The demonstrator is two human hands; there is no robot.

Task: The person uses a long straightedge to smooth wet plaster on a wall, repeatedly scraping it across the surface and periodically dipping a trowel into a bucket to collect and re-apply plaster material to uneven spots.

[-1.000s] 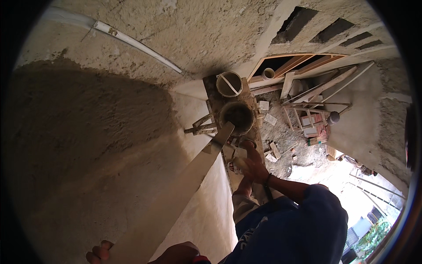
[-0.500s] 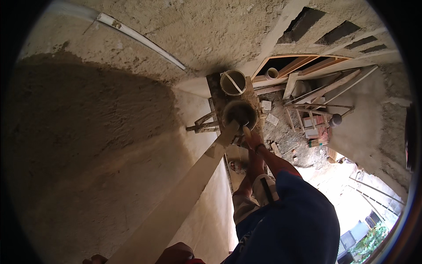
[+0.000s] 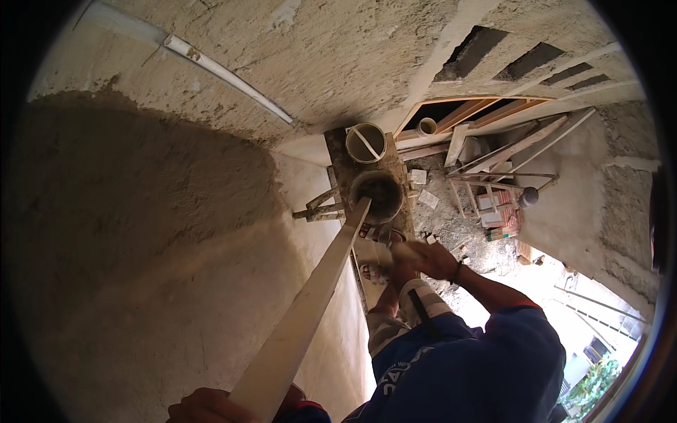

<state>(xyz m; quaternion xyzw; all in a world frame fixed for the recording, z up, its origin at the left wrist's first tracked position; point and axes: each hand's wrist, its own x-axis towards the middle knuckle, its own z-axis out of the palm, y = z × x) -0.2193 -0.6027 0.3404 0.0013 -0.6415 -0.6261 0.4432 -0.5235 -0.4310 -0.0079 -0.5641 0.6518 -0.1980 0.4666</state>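
Observation:
My left hand [image 3: 208,405] is closed round a long pale straightedge board [image 3: 300,310] at the lower left, whose far end reaches the mouth of a bucket [image 3: 388,204] with dark contents. My right hand [image 3: 432,259], a bracelet at its wrist, grips a pale-handled tool [image 3: 405,252], blurred by motion, below that bucket and above my legs. A second bucket [image 3: 379,144] with a white stick across it stands behind, on the same dirty plank platform [image 3: 337,146]. My sandalled feet [image 3: 370,271] rest on the platform.
A plastered wall [image 3: 127,233] fills the left, with a white pipe [image 3: 229,81] higher up. At right lie wooden frames [image 3: 479,187], leaning planks [image 3: 536,141], stacked red pieces [image 3: 499,211] and rubble [image 3: 427,199]. Beyond is a bright opening [image 3: 578,310].
My right hand dipped the tool into the near bucket, then drew it back down toward my body. The board has turned narrow-side up as my left hand shifted rightward with it.

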